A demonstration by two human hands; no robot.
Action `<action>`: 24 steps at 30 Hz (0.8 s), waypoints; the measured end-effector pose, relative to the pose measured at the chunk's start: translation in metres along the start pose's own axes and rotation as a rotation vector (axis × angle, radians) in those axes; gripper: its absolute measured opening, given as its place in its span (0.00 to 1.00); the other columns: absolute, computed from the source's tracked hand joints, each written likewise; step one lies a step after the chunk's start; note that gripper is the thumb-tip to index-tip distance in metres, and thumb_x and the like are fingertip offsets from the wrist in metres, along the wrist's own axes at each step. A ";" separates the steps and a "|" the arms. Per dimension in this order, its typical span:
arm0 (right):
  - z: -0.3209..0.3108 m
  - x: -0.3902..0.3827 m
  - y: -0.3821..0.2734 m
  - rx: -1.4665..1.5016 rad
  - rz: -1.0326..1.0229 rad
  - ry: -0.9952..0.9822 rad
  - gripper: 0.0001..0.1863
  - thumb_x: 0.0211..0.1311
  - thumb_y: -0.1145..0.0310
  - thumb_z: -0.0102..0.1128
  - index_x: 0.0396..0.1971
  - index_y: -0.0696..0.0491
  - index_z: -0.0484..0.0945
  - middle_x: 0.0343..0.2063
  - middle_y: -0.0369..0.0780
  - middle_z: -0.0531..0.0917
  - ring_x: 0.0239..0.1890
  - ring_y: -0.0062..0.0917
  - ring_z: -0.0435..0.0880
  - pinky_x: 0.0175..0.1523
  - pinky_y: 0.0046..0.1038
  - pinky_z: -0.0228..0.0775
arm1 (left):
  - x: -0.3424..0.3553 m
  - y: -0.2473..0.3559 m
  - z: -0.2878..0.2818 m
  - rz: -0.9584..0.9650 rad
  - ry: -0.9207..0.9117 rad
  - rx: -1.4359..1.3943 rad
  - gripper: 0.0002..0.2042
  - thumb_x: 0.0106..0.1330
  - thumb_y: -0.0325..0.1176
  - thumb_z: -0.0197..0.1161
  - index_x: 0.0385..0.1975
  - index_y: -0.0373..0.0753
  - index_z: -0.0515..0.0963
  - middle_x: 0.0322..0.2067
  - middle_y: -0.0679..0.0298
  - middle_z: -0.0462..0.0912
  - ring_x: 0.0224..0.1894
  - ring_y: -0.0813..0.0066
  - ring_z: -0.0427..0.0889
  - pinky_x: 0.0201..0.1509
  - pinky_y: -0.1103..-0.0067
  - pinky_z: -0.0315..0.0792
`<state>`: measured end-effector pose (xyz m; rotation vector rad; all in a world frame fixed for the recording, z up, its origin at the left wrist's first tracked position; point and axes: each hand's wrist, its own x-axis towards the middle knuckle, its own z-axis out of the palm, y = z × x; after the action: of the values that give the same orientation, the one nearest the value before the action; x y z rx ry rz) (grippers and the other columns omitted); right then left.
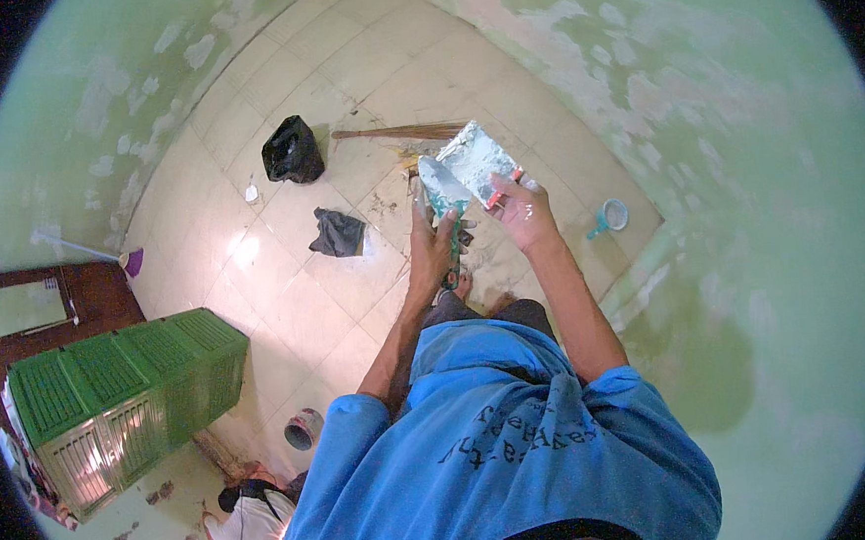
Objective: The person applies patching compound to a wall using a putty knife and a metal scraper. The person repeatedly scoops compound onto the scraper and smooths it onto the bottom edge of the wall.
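My left hand (432, 246) is closed around a teal putty knife (441, 184), its blade smeared with pale putty and pointing away from me. The lower end of its handle shows below my fingers. In my right hand (526, 211) is a wide scraper (475, 158) with red parts at its grip, its broad blade thickly coated with whitish putty. The two blades meet or overlap in front of me above the floor; whether they touch, I cannot tell. Whitish smears mark the fingers of my right hand.
On the tiled floor (321, 306) lie a black bag (292, 152), a crumpled black sheet (336, 232), a stick broom (394, 133) and a teal-handled round dipper (611, 216). A green plastic cabinet (127, 368), a can (304, 429) and another person (255, 523) are at left. Patched green walls (702, 135) surround me.
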<state>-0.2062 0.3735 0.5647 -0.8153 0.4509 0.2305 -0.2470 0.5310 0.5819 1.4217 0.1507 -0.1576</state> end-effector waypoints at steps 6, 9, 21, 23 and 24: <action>0.011 -0.014 -0.001 0.078 -0.040 0.074 0.14 0.51 0.72 0.64 0.37 0.53 0.71 0.34 0.36 0.78 0.35 0.25 0.79 0.43 0.31 0.74 | 0.003 0.009 0.004 -0.024 -0.110 0.062 0.21 0.67 0.32 0.51 0.59 0.35 0.60 0.42 0.55 0.76 0.28 0.76 0.75 0.27 0.82 0.70; 0.012 -0.015 -0.002 0.006 -0.069 0.112 0.13 0.51 0.72 0.64 0.36 0.54 0.71 0.34 0.37 0.78 0.35 0.24 0.79 0.42 0.27 0.74 | 0.010 0.002 0.007 -0.098 -0.145 0.040 0.16 0.67 0.35 0.53 0.49 0.32 0.70 0.35 0.59 0.79 0.22 0.81 0.72 0.21 0.85 0.70; -0.020 -0.028 0.008 -0.134 0.104 0.005 0.23 0.58 0.43 0.49 0.42 0.46 0.73 0.35 0.30 0.78 0.36 0.20 0.74 0.38 0.27 0.63 | 0.021 0.017 0.022 -0.154 -0.207 0.133 0.13 0.66 0.40 0.54 0.34 0.35 0.74 0.23 0.66 0.77 0.18 0.83 0.71 0.21 0.84 0.66; -0.006 -0.019 0.014 -0.088 0.186 -0.111 0.23 0.57 0.43 0.51 0.44 0.44 0.73 0.36 0.30 0.78 0.37 0.20 0.75 0.38 0.26 0.63 | 0.023 0.013 0.023 -0.124 -0.255 -0.021 0.14 0.66 0.41 0.54 0.38 0.35 0.74 0.27 0.66 0.78 0.22 0.84 0.72 0.23 0.85 0.66; 0.000 -0.012 0.014 0.040 0.156 -0.180 0.22 0.62 0.53 0.47 0.52 0.47 0.69 0.40 0.38 0.78 0.41 0.26 0.77 0.46 0.35 0.71 | 0.025 0.019 0.024 -0.110 -0.276 -0.099 0.14 0.66 0.41 0.54 0.40 0.35 0.74 0.29 0.66 0.79 0.23 0.84 0.73 0.24 0.85 0.66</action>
<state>-0.2225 0.3828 0.5613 -0.7133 0.3489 0.4344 -0.2183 0.5091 0.5986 1.2803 0.0089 -0.4288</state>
